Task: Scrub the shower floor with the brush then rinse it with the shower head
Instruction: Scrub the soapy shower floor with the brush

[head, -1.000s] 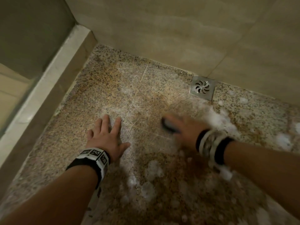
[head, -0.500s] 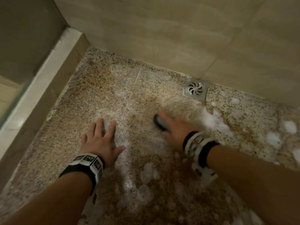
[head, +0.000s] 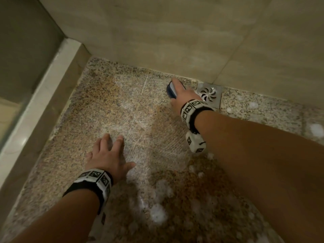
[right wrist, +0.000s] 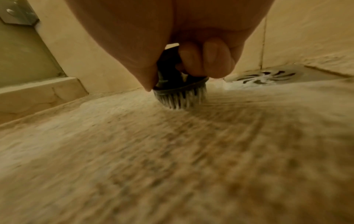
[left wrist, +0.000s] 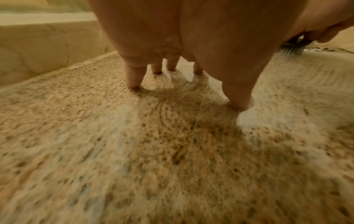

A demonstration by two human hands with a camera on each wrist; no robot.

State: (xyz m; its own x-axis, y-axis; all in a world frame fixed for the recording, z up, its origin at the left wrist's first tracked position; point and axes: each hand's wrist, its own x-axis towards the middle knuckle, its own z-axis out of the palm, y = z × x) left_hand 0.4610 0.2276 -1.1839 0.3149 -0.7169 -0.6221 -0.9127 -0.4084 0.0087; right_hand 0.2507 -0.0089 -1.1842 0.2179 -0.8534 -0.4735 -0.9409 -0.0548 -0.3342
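The right hand [head: 183,97] grips a dark blue brush [head: 171,92], its fingers [right wrist: 199,58] curled tight round the handle, thumb down the side. The brush stands bristles-down on the speckled granite shower floor [head: 108,109], at the far edge where the floor meets the tiled wall [head: 157,32], just beside the square metal drain [head: 209,94] on its left. In the right wrist view the white bristles [right wrist: 180,100] press onto the wet stone, with fine scrub lines fanning out behind them. The left hand [head: 108,155] holds nothing: its fingers [left wrist: 134,75] are spread wide, tips and thumb planted on the floor nearer the person, well apart from the brush. White foam [head: 157,213] lies in patches on the near floor and at the right. A pale stone curb [head: 35,109] borders the floor on the left.
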